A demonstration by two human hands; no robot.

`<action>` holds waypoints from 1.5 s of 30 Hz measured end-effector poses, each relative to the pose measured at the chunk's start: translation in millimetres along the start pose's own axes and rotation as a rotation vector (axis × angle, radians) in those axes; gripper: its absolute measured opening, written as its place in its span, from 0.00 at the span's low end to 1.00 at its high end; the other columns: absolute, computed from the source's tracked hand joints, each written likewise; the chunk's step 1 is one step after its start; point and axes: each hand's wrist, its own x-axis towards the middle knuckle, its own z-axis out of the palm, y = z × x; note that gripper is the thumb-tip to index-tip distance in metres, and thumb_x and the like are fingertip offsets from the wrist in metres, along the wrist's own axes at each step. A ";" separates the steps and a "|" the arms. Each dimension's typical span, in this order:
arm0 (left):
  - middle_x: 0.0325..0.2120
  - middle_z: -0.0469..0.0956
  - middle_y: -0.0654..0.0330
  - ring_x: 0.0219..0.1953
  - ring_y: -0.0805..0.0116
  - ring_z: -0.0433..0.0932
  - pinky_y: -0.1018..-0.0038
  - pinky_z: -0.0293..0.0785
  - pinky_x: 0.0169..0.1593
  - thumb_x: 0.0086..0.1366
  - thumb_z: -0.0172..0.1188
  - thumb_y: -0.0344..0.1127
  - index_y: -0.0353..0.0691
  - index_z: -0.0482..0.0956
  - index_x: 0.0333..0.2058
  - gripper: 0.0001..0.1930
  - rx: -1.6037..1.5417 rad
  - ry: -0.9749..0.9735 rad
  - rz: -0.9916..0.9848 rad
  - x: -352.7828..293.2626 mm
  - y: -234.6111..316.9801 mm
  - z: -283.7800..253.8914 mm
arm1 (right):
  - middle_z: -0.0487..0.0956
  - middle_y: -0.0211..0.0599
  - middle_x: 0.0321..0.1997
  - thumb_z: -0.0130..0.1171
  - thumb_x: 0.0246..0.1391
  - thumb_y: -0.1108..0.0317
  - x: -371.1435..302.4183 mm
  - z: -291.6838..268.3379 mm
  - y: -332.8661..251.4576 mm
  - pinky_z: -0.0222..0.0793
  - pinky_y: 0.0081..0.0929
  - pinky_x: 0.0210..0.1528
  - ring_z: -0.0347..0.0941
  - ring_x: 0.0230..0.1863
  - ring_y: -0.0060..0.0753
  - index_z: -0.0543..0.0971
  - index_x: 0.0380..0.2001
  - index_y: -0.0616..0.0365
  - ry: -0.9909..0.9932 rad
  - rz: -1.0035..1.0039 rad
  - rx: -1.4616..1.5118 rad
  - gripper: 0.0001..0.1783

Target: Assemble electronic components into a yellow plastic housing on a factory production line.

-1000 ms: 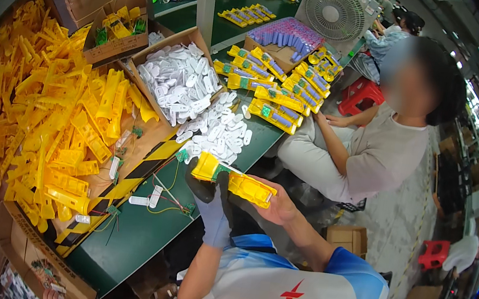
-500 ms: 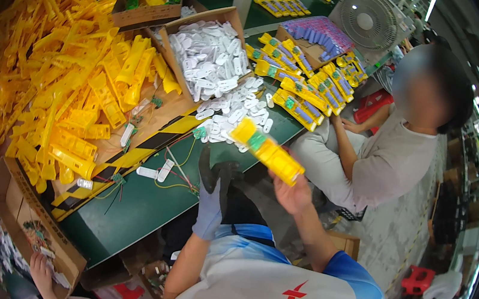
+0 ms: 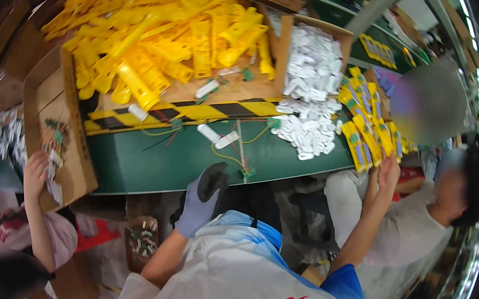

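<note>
My right hand [image 3: 389,174] reaches to the right side of the green table. Its fingers are closed on the near end of a yellow plastic casing [image 3: 385,138], among several like it holding purple cylindrical cells; the fingertips are partly hidden. Wearing a grey-blue glove with dark fingers, my left hand [image 3: 204,194] hovers at the table's front edge, fingers apart and nothing in it. Just beyond it lie a small green circuit board [image 3: 248,173] with thin wires and white oval pieces [image 3: 227,140].
Yellow casings [image 3: 147,22] are heaped behind a black-and-yellow striped edge [image 3: 196,109]. White oval parts spill from a cardboard box [image 3: 284,52]. One co-worker [image 3: 418,215] sits at the right; another's hand [image 3: 35,174] is at a cardboard tray [image 3: 79,146] on the left.
My right hand has carried the yellow casing from mid-air before me to the group on the right. My left hand stays near the table edge. The view has turned, and a left-hand co-worker shows more.
</note>
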 end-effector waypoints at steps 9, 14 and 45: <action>0.48 0.74 0.50 0.53 0.47 0.70 0.58 0.67 0.56 0.53 0.65 0.30 0.42 0.75 0.51 0.24 0.953 0.324 0.531 55.8 46.5 -28.5 | 0.78 0.37 0.47 0.58 0.61 0.69 -35.7 -6.5 38.4 0.71 0.16 0.29 0.77 0.32 0.24 0.73 0.54 0.68 0.334 -0.360 -0.703 0.20; 0.53 0.69 0.49 0.59 0.45 0.64 0.53 0.61 0.62 0.54 0.67 0.42 0.43 0.71 0.55 0.30 1.161 0.031 0.535 80.0 26.3 -4.8 | 0.83 0.34 0.41 0.60 0.58 0.73 -122.2 185.7 90.8 0.75 0.23 0.37 0.78 0.40 0.26 0.81 0.44 0.62 -0.075 -0.571 -0.928 0.11; 0.45 0.78 0.53 0.47 0.61 0.78 0.68 0.72 0.51 0.54 0.67 0.25 0.34 0.72 0.53 0.27 0.445 -0.002 0.572 75.0 97.0 71.2 | 0.82 0.32 0.39 0.67 0.44 0.75 -171.4 362.1 23.9 0.78 0.30 0.41 0.80 0.36 0.34 0.75 0.57 0.47 -0.885 -1.016 -0.900 0.33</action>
